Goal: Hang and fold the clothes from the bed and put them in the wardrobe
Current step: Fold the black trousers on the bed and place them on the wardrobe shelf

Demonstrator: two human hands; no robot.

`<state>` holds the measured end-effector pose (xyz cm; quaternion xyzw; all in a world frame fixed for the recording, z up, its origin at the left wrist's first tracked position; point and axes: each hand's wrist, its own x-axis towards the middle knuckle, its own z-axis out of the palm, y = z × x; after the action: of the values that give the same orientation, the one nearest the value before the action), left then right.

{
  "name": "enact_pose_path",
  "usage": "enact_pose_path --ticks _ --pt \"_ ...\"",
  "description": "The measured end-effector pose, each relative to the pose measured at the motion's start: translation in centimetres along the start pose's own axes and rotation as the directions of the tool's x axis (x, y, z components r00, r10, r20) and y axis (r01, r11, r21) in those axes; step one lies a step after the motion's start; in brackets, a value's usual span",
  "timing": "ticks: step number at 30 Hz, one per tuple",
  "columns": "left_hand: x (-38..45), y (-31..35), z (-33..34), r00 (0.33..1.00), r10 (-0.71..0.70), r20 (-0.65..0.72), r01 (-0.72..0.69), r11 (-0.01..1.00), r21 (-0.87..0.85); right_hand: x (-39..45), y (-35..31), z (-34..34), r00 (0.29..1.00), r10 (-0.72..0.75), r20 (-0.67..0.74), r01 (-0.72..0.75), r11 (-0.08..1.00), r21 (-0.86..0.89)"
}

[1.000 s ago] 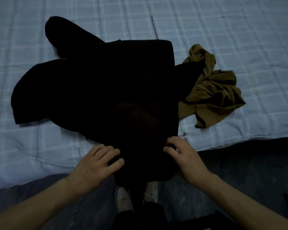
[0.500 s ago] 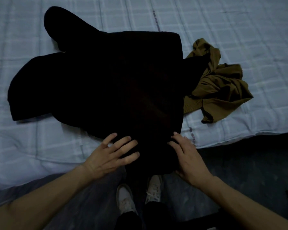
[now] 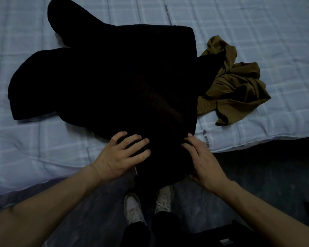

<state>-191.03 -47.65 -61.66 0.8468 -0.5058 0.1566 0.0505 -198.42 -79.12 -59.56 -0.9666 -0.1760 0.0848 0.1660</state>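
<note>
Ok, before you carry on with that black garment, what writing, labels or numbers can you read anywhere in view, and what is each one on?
Printed line on the bed cover, near the bed's front edge right of the black garment: dark capital letters at, too blurred to read for sure.
Second printed line on the bed cover, top of view at: blurred, unreadable.
Pale tag on a dark object at the bottom edge: too small to read.
No numbers or brands legible.

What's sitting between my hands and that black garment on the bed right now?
Nothing visible. The left hand and right hand both already rest on the near end of the black garment. The olive garment lies beside it on the right, partly tucked under.
</note>
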Motion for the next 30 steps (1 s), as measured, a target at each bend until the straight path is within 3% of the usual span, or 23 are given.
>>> enact_pose_path --ticks 4,7,11,16,20,23,25,27,30 --pt "1.2 0.2 -1.7 0.991 -0.125 -0.042 0.119 0.984 -0.132 -0.8 0.8 -0.3 0.998 -0.046 -0.037 0.044 0.998 -0.046" --pt "2.8 0.2 -3.8 0.964 -0.26 -0.053 0.233 0.925 -0.299 -0.5 0.8 -1.1 0.981 -0.074 -0.181 0.084 0.995 0.047" --pt "5.0 -0.4 -6.9 0.89 -0.456 -0.025 0.391 0.789 -0.473 0.8 0.1 -3.2 0.945 -0.095 -0.312 0.15 0.976 0.158" --pt "8.4 -2.6 -10.3 0.806 -0.581 0.118 0.545 0.647 -0.533 1.8 0.9 -7.1 0.961 -0.098 -0.26 0.146 0.975 0.171" --pt "12.2 -4.3 -13.0 0.714 -0.664 0.221 0.617 0.447 -0.648 3.4 -0.5 -8.8 0.934 0.05 -0.354 0.06 0.955 0.291" --pt "14.7 -5.6 -15.1 0.645 -0.711 0.28 0.665 0.343 -0.663 5.7 -2.2 -12.3 0.899 0.268 -0.347 -0.023 0.82 0.572" --pt "16.2 -6.6 -17.0 0.597 -0.741 0.308 0.692 0.281 -0.665 7.0 -2.4 -15.5 0.88 0.385 -0.279 -0.043 0.648 0.76" --pt "17.6 -7.7 -19.0 0.577 -0.746 0.332 0.694 0.233 -0.682 8.4 -1.9 -18.6 0.9 0.402 -0.17 -0.067 0.512 0.856" --pt "19.0 -9.2 -21.1 0.577 -0.753 0.315 0.667 0.213 -0.714 9.6 -0.8 -21.7 0.941 0.335 -0.053 -0.149 0.549 0.823"
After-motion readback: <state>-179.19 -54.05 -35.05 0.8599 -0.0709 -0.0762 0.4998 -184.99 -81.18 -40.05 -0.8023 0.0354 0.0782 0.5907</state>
